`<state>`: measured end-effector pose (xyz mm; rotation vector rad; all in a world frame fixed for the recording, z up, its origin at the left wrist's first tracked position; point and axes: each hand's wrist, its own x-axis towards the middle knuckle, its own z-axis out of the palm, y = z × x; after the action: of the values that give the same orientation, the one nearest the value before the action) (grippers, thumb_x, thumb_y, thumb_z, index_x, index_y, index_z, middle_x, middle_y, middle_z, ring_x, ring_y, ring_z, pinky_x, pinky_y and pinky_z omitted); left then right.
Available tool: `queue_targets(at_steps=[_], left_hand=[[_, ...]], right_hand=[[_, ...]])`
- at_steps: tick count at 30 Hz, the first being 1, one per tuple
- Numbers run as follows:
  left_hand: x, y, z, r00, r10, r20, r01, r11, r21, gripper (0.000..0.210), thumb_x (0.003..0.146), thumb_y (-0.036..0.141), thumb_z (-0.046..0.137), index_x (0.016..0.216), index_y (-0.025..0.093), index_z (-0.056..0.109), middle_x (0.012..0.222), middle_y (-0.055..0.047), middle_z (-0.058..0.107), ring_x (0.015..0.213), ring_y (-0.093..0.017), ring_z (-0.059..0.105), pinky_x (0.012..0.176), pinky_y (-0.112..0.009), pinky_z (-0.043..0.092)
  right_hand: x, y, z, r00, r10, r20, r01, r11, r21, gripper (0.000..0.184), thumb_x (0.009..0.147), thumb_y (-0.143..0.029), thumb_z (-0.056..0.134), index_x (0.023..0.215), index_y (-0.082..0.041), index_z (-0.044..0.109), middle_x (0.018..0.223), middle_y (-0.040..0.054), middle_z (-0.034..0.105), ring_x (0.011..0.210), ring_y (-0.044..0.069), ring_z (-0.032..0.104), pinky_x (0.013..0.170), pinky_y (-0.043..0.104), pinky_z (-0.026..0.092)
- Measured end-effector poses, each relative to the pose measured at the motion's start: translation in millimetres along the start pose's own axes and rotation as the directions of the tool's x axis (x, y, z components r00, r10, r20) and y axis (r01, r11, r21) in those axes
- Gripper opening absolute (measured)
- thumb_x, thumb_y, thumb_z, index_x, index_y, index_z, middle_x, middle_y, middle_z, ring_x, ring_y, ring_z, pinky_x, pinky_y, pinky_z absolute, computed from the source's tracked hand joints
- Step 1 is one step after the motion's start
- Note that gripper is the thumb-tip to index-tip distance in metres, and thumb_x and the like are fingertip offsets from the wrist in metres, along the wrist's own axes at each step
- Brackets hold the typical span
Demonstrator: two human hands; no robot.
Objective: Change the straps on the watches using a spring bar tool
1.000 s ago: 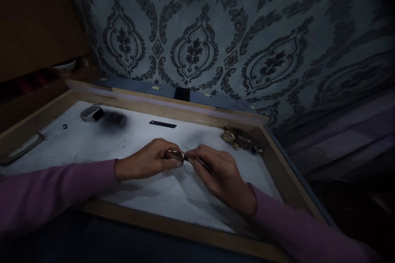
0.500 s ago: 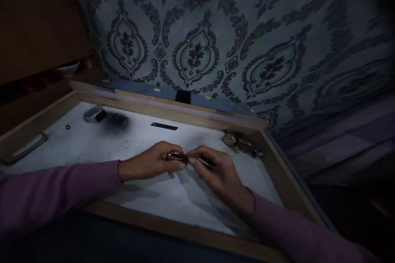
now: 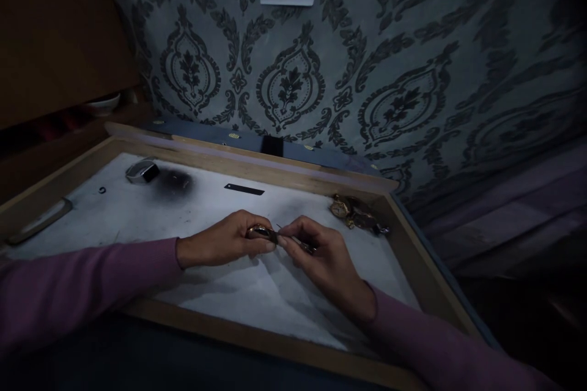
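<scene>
In the middle of the head view, my left hand (image 3: 236, 237) is closed round a wristwatch (image 3: 259, 232) with a shiny, gold-rimmed case, pinching it between thumb and fingers. My right hand (image 3: 321, 256) grips a slim metal tool (image 3: 306, 246) with thumb and fingertips. Its thin tip end is near the watch's right side; whether it touches cannot be made out. Both hands are just above a white surface (image 3: 220, 293) inside a wooden-rimmed tray (image 3: 257, 339). Fingers hide much of the watch and the tool.
Several watches (image 3: 340, 207) lie in the tray's far right corner. A dark flat strip (image 3: 244, 189) lies at the back. At left are a silver-and-black object (image 3: 143, 172), a small black ring-like piece (image 3: 102, 190) and a curved strip (image 3: 43, 223). Patterned wallpaper (image 3: 293, 85) rises behind.
The right hand and tool have shifted slightly left toward the watch, and the fingers have changed position a little. The left hand holds the watch as before. The view has tilted slightly.
</scene>
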<state>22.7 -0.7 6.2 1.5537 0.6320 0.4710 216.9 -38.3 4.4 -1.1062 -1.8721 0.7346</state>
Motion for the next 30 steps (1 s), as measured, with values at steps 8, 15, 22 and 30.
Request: queue_targets(at_steps=[8,15,22,30], left_hand=[[-1.9,0.2,0.2,1.000,-0.010,0.012,0.009,0.999,0.038,0.016,0.085,0.029,0.058,0.077,0.015,0.055,0.060,0.006,0.044,0.055,-0.008,0.038,0.053,-0.021,0.031],[-2.0,0.3,1.7,1.000,0.001,0.014,-0.001,1.000,0.009,0.020,0.085,0.033,0.057,0.075,0.016,0.053,0.057,0.007,0.041,0.053,-0.008,0.036,0.053,-0.021,0.031],[-0.8,0.4,2.1,1.000,-0.014,-0.007,0.014,1.000,0.003,0.018,0.083,0.030,0.057,0.073,0.016,0.054,0.054,0.008,0.041,0.052,-0.008,0.037,0.052,-0.021,0.032],[1.2,0.8,-0.8,0.997,-0.074,-0.017,0.073,0.997,-0.030,0.014,0.079,0.028,0.058,0.072,0.016,0.055,0.052,0.007,0.045,0.049,-0.008,0.038,0.051,-0.021,0.031]], right_hand=[[0.1,2.5,3.1,0.999,-0.004,0.048,0.000,0.996,0.087,0.011,0.084,-0.021,0.060,0.076,-0.017,0.065,0.064,0.0001,0.064,0.054,0.011,0.054,0.049,0.021,0.042],[0.3,3.1,3.3,0.999,-0.005,0.048,0.000,0.995,0.104,0.011,0.085,-0.021,0.060,0.076,-0.016,0.064,0.066,0.0003,0.064,0.055,0.011,0.055,0.050,0.021,0.043],[0.2,3.7,4.8,0.998,-0.009,0.059,0.004,0.996,0.095,0.012,0.085,-0.022,0.059,0.076,-0.016,0.063,0.066,-0.0001,0.063,0.054,0.010,0.053,0.049,0.021,0.042],[1.7,-1.8,2.0,0.999,0.027,0.029,-0.027,1.000,0.004,0.015,0.086,-0.027,0.058,0.079,-0.016,0.066,0.063,0.0005,0.062,0.056,0.012,0.055,0.050,0.023,0.042]])
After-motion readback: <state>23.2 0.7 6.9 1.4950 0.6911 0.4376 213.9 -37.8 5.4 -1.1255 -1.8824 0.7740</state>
